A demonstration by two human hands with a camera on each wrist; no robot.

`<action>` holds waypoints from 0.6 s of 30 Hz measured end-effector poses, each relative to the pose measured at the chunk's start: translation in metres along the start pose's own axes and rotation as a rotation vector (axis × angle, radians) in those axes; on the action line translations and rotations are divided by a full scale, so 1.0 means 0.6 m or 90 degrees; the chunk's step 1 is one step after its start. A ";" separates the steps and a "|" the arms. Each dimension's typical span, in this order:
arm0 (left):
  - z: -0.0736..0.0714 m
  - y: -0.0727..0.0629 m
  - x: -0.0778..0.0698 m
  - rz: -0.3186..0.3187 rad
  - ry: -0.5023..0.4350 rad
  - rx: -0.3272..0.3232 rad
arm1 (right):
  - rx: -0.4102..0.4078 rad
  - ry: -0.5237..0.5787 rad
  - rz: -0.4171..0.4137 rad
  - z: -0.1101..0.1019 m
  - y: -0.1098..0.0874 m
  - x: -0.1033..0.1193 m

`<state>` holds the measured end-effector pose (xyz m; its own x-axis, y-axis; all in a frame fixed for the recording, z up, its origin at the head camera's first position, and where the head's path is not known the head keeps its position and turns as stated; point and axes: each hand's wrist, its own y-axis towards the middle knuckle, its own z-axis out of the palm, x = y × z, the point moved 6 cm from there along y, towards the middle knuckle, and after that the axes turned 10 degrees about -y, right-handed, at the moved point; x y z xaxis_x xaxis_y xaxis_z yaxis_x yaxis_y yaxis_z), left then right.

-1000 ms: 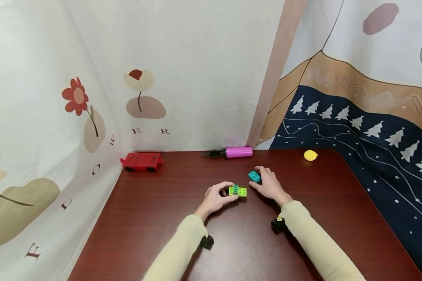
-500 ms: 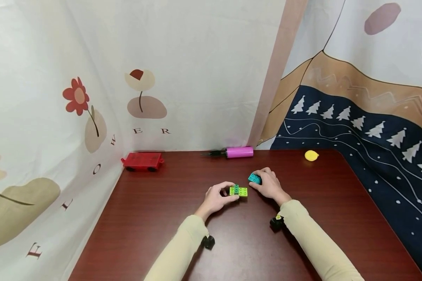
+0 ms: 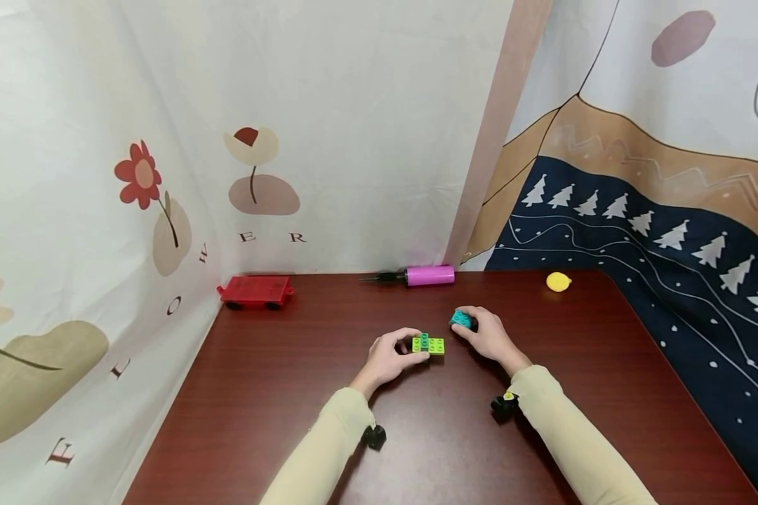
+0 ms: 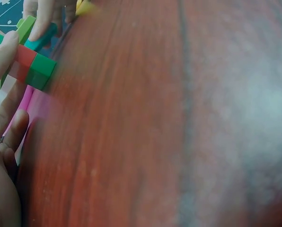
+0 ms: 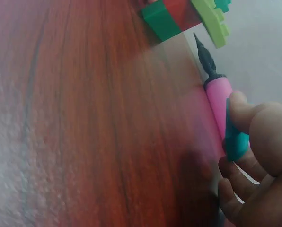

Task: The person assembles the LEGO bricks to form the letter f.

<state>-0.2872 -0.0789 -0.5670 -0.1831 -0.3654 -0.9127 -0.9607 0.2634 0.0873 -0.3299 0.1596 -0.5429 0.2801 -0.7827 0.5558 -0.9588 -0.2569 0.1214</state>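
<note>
Near the table's middle, my left hand (image 3: 385,361) grips a small stack of toy building bricks between thumb and fingers. A lime green brick (image 3: 437,346) lies across the stack, with a narrow green brick (image 3: 424,341) on top. Beneath it, the left wrist view shows a red brick (image 4: 22,62) and a darker green brick (image 4: 40,72). To the right and slightly farther back, my right hand (image 3: 491,338) pinches a teal building brick (image 3: 461,319) between thumb and fingers. The teal brick (image 5: 236,139) is apart from the stack, its studs facing up in the head view.
A red toy wagon (image 3: 254,292) with black wheels stands at the table's back left. Along the back edge lies a pink hand pump (image 3: 431,275) with a black nozzle. At the back right sits a yellow lemon (image 3: 559,282). Printed cloth (image 3: 354,140) hangs behind the table.
My right fingers have closed round the teal brick, which has turned and shifted slightly right. My left hand and its stack have stayed almost still.
</note>
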 end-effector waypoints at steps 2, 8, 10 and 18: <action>0.000 0.000 0.000 0.000 -0.001 0.000 | -0.006 0.012 -0.003 -0.002 -0.002 0.003; -0.001 0.002 -0.001 0.008 -0.002 -0.004 | -0.034 0.055 -0.042 -0.012 -0.009 0.026; -0.001 0.002 -0.001 0.008 0.002 -0.004 | -0.038 0.075 -0.060 -0.015 -0.012 0.036; 0.000 0.002 -0.001 0.010 0.001 -0.004 | 0.008 0.161 -0.079 -0.017 -0.026 0.073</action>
<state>-0.2882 -0.0783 -0.5667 -0.1989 -0.3623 -0.9106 -0.9590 0.2631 0.1048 -0.3034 0.1353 -0.5121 0.3735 -0.5792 0.7246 -0.9167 -0.3501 0.1926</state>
